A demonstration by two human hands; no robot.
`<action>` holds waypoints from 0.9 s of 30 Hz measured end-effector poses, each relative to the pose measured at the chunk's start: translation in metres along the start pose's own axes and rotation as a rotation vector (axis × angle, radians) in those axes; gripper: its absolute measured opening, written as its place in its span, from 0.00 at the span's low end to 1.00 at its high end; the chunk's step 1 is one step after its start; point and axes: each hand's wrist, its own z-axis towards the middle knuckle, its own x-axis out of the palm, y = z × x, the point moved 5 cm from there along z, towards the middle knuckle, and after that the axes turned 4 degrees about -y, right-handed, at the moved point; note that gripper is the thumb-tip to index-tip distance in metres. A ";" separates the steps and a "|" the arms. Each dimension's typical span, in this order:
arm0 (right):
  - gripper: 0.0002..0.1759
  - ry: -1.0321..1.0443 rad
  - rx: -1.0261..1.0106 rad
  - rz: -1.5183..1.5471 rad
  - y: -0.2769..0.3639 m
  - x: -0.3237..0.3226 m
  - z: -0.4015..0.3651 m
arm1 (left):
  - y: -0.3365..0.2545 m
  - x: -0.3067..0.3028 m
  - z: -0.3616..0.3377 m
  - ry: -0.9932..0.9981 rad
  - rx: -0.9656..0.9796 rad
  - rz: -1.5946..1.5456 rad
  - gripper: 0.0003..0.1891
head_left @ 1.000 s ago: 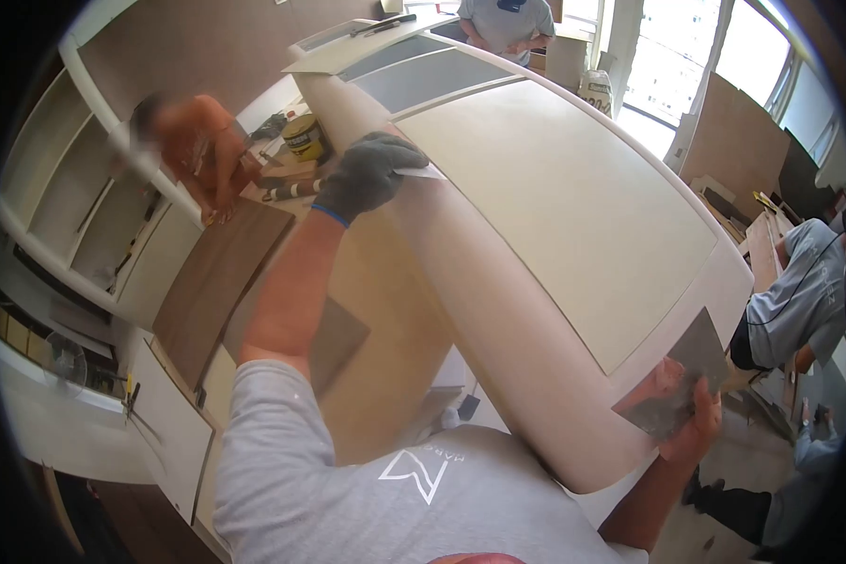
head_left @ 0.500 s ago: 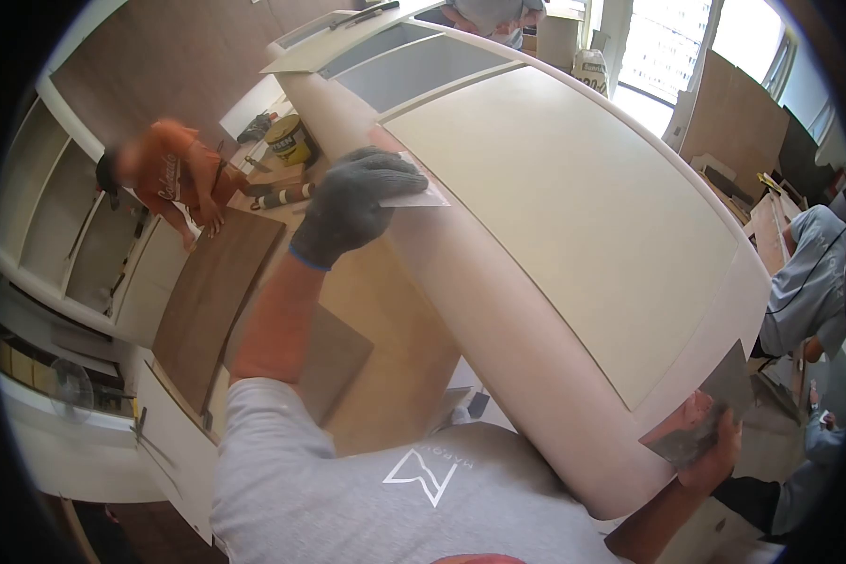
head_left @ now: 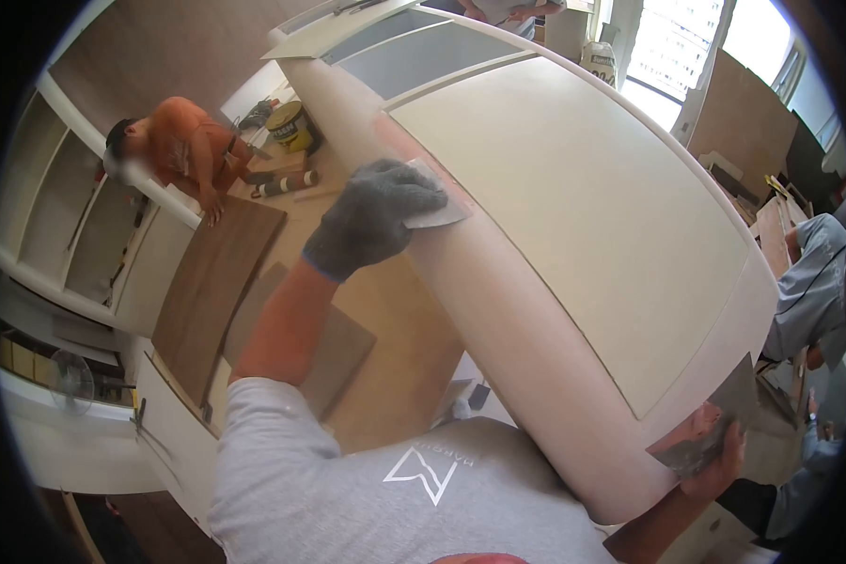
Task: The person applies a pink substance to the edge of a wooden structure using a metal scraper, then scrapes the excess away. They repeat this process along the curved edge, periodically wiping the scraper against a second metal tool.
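Jutting from the gloved left hand (head_left: 371, 218), the scraper (head_left: 442, 212) is pinched in curled fingers, its bare blade to the right of the fingertips, over the rounded edge (head_left: 508, 320) of the cabinet (head_left: 714, 348); whether the whole blade touches cannot be told. A pink band (head_left: 401, 141) colours that edge just on the far side of the blade, beside the cream panel (head_left: 573, 207). At the near right, the bare right hand (head_left: 719, 462) grasps a plate (head_left: 735, 395) by its near right corner; most of it spreads left and far of the fingers, with a pink patch (head_left: 691, 432) on its face.

Hollow compartments (head_left: 432, 58) lie beyond the panel. Left of the edge, a can (head_left: 289, 127) and a tube (head_left: 287, 183) sit on a tan surface (head_left: 399, 315). Farther left, a person in orange (head_left: 193, 141) has a hand at the far end of a brown board (head_left: 211, 291). Another person (head_left: 808, 287) is at the right, and a sack (head_left: 599, 61) stands at the far side.
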 end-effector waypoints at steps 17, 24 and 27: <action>0.15 -0.248 -0.029 0.019 -0.004 0.010 -0.002 | 0.008 0.003 0.019 -0.016 0.015 -0.060 0.17; 0.18 -0.360 -0.037 -0.008 -0.005 0.010 -0.004 | 0.005 -0.024 0.005 0.071 -0.034 0.032 0.19; 0.18 -0.287 -0.038 0.025 -0.004 0.009 -0.002 | 0.006 -0.027 0.018 -0.010 0.014 0.028 0.18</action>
